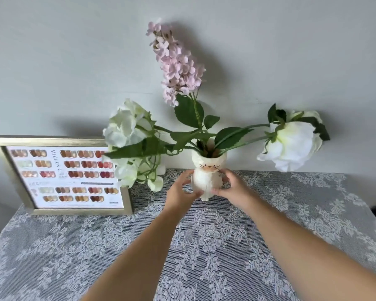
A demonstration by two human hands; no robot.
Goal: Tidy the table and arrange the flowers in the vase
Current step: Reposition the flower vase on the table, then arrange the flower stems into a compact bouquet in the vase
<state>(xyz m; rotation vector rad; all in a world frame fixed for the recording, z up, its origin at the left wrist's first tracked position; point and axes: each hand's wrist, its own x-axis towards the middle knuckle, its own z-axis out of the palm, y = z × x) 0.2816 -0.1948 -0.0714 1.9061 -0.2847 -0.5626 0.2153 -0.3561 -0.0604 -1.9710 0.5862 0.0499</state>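
Two bare forearms reach over the lace-covered desk [204,246]. The left hand [180,190] and right hand [230,187] cup the cat vase [207,181] between them, each grip curled closed on its sides. It stands near the wall, holding white flowers [126,127] and a pink sprig [176,61]. A frame [61,174] leans left.

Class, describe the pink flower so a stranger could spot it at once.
Start at the cat-faced white vase held between both hands on the lace cloth. Three stems rise from it. The pink flower is the tall upright spike; its white neighbours droop sideways.
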